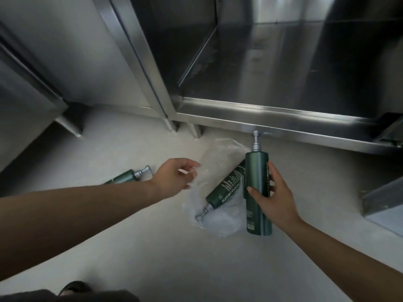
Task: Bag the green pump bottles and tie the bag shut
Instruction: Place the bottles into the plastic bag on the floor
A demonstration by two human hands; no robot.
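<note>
A clear plastic bag (214, 164) lies crumpled on the pale floor. One green pump bottle (225, 188) lies across it, pump pointing toward me. My right hand (272, 197) grips a second green pump bottle (257, 171) upright, pump at the top, above the bag's right side. My left hand (174, 176) hovers over the bag's left edge with fingers spread; whether the fingertips touch the plastic is unclear. A third green pump bottle (126, 176) lies on the floor to the left, partly hidden behind my left forearm.
An open stainless steel cabinet (261, 114) stands just behind the bag, its bottom shelf low over the floor. Its door (87, 62) swings out at the left. A metal box edge (383, 201) sits at the right. My sandalled foot (74, 288) is at the bottom left.
</note>
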